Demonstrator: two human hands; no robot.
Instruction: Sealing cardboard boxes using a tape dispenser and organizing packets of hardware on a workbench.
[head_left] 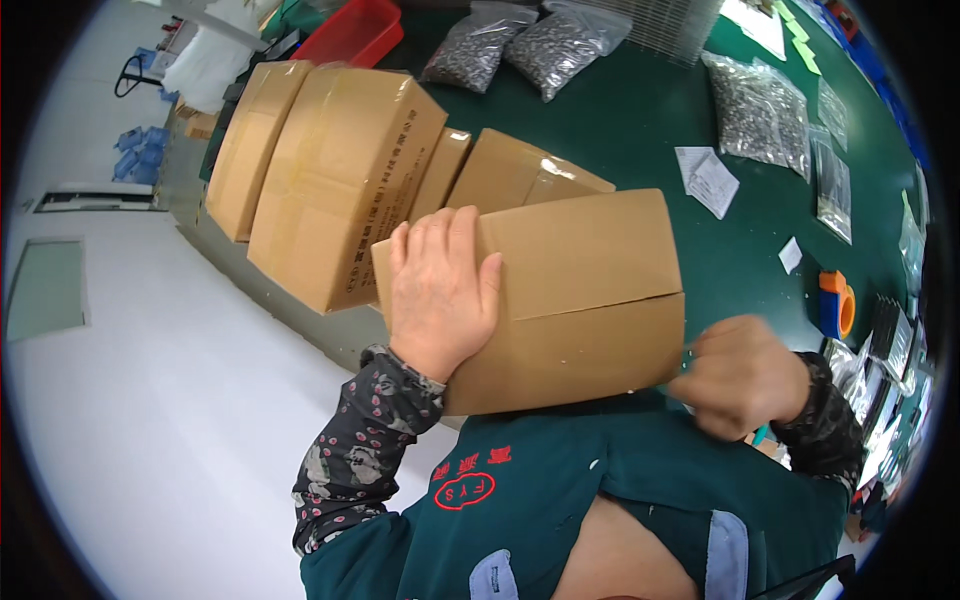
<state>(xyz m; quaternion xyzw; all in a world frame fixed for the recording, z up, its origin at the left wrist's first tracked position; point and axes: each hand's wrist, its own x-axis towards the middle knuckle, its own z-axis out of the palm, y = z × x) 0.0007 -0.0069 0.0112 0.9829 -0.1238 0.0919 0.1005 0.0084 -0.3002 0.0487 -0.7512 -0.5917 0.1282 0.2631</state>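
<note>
A brown cardboard box [590, 250] lies tilted against my body at the table's near edge, its flaps meeting in a seam facing up. My left hand [440, 285] rests flat on the box's left part, fingers stretched toward its far edge and thumb apart. Beside the right end of the box, my right hand [740, 375] is closed in a fist and blurred by motion. A bit of teal [761, 434] shows just under that fist; whether it belongs to something held is unclear. What the fingers hold, if anything, is hidden.
Several taped cardboard boxes [335, 170] stand on the left. A red bin [350, 32] and bags of small grey parts [760, 110] sit farther back. Paper slips [708, 180] and an orange-and-blue tape dispenser [836, 304] lie on the green table [620, 130]. Packaged parts crowd the right edge.
</note>
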